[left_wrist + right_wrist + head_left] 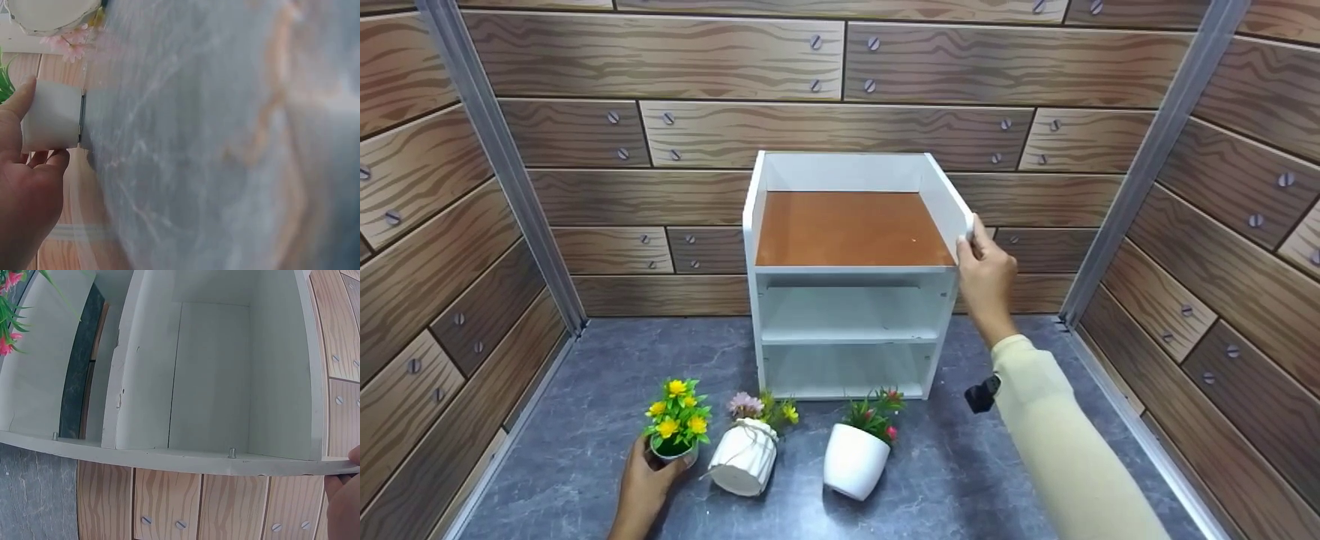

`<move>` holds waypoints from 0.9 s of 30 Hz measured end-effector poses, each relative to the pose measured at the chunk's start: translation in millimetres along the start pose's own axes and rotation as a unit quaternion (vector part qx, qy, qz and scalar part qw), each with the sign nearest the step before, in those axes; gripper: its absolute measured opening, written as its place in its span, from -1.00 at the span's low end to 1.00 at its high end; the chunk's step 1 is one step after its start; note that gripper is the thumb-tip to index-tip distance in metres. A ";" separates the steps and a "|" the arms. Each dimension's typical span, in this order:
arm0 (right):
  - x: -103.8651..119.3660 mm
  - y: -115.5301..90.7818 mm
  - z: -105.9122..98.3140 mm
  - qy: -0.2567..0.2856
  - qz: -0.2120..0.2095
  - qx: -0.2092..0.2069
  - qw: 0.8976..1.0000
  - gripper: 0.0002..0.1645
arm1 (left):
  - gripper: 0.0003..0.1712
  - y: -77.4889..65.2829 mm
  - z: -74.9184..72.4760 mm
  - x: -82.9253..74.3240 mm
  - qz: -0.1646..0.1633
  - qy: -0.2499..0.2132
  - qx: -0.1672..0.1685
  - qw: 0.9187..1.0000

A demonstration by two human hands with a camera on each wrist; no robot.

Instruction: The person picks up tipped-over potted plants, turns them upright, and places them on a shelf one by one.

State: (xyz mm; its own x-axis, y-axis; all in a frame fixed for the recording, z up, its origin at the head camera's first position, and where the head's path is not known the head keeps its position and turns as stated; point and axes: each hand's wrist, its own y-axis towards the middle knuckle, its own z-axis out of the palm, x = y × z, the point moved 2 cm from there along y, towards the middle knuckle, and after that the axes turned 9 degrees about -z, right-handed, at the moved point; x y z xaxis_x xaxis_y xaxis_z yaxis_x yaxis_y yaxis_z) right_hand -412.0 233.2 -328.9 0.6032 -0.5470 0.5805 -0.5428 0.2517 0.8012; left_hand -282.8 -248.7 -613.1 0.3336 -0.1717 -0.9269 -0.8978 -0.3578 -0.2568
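Note:
My left hand [649, 476] grips a small pot of yellow flowers [678, 420], thumb on one side and fingers on the other. The left wrist view shows its plain white pot [53, 115] pinched there; I cannot tell whether its base touches the floor. At the right, my right hand [988, 274] holds the front edge of the side panel of a white shelf unit [851, 341] with a brown top. Just right of the left hand is a white pot with pink and yellow flowers [744, 457]. Farther right stands a white pot with red flowers [856, 461].
The shelf unit's two open compartments face me; small metal pegs [232, 453] stick out inside. Wood-patterned walls [840, 131] enclose the back and sides. Underneath is a grey marbled floor [585, 405]. A small black device [982, 394] hangs at the right wrist.

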 end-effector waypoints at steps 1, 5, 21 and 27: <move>-0.3 -0.3 0.0 0.000 -0.001 0.000 1.000 -0.49 | 0.08 -0.1 0.1 -0.1 0.001 0.000 -0.002 1.000; -1.6 -0.8 0.5 0.005 -0.005 -0.001 1.000 -0.49 | 0.14 -0.3 -1.7 -1.5 0.002 -0.005 -0.008 1.000; -2.2 0.3 -0.6 -0.016 -0.023 -0.008 1.000 -0.50 | 0.30 -11.5 -13.0 -40.3 0.028 -0.058 -0.032 0.997; -1.6 0.7 -1.0 -0.023 -0.018 -0.009 1.000 -0.50 | 0.32 -22.1 -10.1 -59.6 0.041 -0.076 -0.031 0.996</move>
State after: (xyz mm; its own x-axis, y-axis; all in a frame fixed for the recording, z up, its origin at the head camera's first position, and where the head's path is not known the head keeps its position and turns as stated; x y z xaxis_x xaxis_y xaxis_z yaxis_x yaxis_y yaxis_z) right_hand -412.8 235.0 -329.1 0.5943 -0.5926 0.5436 -0.5104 0.2444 0.8245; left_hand -280.0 -239.8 -549.4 0.2087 -0.0639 -0.9759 -0.8988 -0.4059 -0.1656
